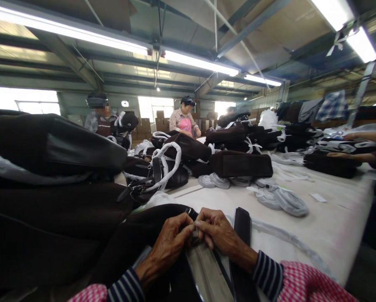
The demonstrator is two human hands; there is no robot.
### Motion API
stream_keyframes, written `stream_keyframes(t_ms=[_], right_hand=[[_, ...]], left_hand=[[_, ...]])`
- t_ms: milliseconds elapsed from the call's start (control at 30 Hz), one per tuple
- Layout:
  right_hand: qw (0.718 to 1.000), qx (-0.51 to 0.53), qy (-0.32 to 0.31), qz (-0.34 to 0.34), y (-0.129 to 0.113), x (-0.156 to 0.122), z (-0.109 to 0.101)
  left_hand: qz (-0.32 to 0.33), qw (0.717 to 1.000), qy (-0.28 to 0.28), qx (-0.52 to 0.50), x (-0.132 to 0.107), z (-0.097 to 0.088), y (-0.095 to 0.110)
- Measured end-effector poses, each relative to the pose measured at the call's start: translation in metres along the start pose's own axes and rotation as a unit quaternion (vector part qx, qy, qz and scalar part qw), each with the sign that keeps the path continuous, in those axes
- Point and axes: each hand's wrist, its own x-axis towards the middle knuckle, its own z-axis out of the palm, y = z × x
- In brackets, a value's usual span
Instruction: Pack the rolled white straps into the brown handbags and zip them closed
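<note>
My left hand (pixel 171 241) and my right hand (pixel 218 233) meet at the fingertips over a dark brown bag (pixel 137 239) lying in front of me. Both hands are closed in a pinch on a small part at the bag's top edge, near its opening; what exactly they pinch is too small to make out. A dark strap (pixel 242 226) lies just right of my right hand on the white table (pixel 332 218).
A tall pile of dark bags (pixel 49 167) fills the left. More bags with white wrapped handles (pixel 181 159) and clear plastic wraps (pixel 282 199) crowd the table. Other people work at the far side (pixel 183 119), and another person's arm (pixel 358 157) reaches in at the right.
</note>
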Motion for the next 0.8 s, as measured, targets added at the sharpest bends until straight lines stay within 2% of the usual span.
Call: stream_keyframes(t_ms=[233,433,600,733,800], right_hand=[[1.000,-0.005,-0.007,0.008,-0.006,-0.001,0.002],[1.000,-0.015,-0.009,0.005,-0.002,0.001,0.002],[0.999,-0.030,0.012,-0.022,-0.003,0.000,0.003],[0.999,-0.006,0.025,-0.032,-0.012,0.000,-0.002],[0.998,-0.015,0.057,-0.032,-0.019,-0.002,-0.012]], left_hand=[[-0.018,1.000,0.003,-0.001,0.000,-0.001,0.001],[0.006,0.999,-0.037,-0.010,0.000,-0.004,0.001],[0.008,0.999,-0.035,-0.023,0.003,-0.005,-0.006],[-0.011,0.997,-0.063,-0.031,0.000,-0.013,0.006],[-0.021,0.998,-0.065,0.013,-0.006,-0.020,0.018]])
